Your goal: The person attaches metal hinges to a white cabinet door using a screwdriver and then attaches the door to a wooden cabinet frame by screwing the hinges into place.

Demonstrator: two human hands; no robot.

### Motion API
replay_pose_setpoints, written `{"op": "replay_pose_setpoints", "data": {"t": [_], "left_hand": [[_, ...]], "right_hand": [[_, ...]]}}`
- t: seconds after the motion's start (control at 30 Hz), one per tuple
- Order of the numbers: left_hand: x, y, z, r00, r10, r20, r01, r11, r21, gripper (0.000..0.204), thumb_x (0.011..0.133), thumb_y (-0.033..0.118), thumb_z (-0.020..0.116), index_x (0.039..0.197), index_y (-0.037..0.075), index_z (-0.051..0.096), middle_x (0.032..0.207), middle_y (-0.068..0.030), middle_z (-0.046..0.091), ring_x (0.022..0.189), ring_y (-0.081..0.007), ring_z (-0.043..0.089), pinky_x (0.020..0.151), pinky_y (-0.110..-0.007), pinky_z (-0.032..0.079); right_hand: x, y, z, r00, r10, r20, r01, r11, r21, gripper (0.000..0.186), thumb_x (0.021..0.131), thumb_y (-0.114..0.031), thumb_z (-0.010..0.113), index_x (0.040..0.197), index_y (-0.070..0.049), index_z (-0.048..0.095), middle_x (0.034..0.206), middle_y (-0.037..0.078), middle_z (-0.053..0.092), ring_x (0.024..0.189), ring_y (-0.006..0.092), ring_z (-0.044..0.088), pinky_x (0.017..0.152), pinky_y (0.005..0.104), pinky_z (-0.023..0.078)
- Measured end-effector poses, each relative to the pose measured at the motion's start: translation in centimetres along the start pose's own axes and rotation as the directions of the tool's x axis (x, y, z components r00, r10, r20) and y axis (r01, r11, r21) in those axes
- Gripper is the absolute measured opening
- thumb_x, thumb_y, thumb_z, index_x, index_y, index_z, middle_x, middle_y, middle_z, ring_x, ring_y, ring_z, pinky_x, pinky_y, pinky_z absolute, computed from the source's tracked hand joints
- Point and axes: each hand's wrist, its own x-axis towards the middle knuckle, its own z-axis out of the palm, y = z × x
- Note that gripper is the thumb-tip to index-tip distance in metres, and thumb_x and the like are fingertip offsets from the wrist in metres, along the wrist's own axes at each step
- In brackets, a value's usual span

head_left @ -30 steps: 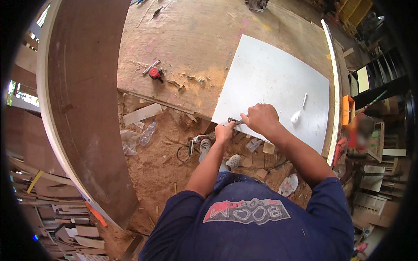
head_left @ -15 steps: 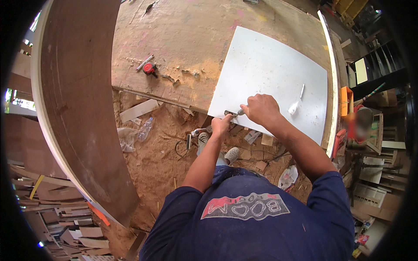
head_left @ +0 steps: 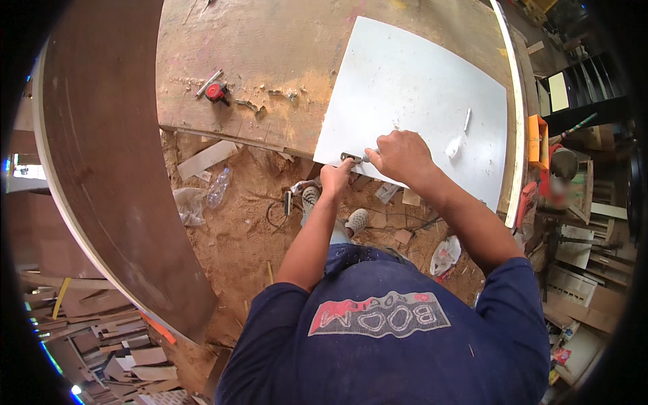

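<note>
A white panel [head_left: 412,101] lies on the workbench, with flecks of debris over its face. At its near left edge sits a small dark metal fitting, like a cabinet hinge [head_left: 349,157]. My left hand [head_left: 335,177] has its fingers closed on the near side of this hinge, against the panel's edge. My right hand [head_left: 405,156] is closed around a tool with a greyish shaft or handle, seemingly a screwdriver [head_left: 366,159], whose end meets the hinge from the right. Most of the tool is hidden in my fist.
On the panel's right lie a small plastic bag [head_left: 453,147] and a slim silvery stick [head_left: 468,119]. A red tape measure [head_left: 216,92] rests on the workbench [head_left: 270,47]. A tall brown board [head_left: 108,135] stands at left. Sawdust, offcuts and plastic litter the floor.
The view has shifted slightly, so panel and bench appear higher and further left. Both hands stay at the hinge; my right fist has turned a little around the tool.
</note>
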Motion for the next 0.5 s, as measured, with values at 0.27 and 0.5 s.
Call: {"op": "replay_pose_setpoints", "data": {"t": [0.27,0.5], "left_hand": [[-0.9,0.6,-1.9,0.991,-0.086,0.105,0.092,0.994,-0.056,0.035,0.091,0.032,0.079,0.081,-0.001,0.074,0.063,-0.0040,0.064,0.048,-0.0139,0.057,0.045,-0.031,0.042],[-3.2,2.5,-3.3,0.945,-0.038,0.324,0.111,0.972,-0.208,0.021,0.090,0.020,0.076,0.095,0.000,0.070,0.078,-0.0040,0.068,0.071,-0.0114,0.060,0.066,-0.028,0.048]], "right_hand": [[-1.0,0.1,-0.5,0.994,-0.108,0.025,0.104,0.986,0.134,0.026,0.096,-0.024,0.066,0.102,0.001,0.062,0.088,0.022,0.071,0.086,0.0405,0.071,0.079,0.0482,0.056],[-0.5,0.1,-0.3,0.992,0.027,0.126,-0.035,0.997,0.067,0.022,0.093,-0.021,0.068,0.088,0.000,0.064,0.075,0.020,0.068,0.074,0.0387,0.070,0.072,0.0481,0.056]]}}
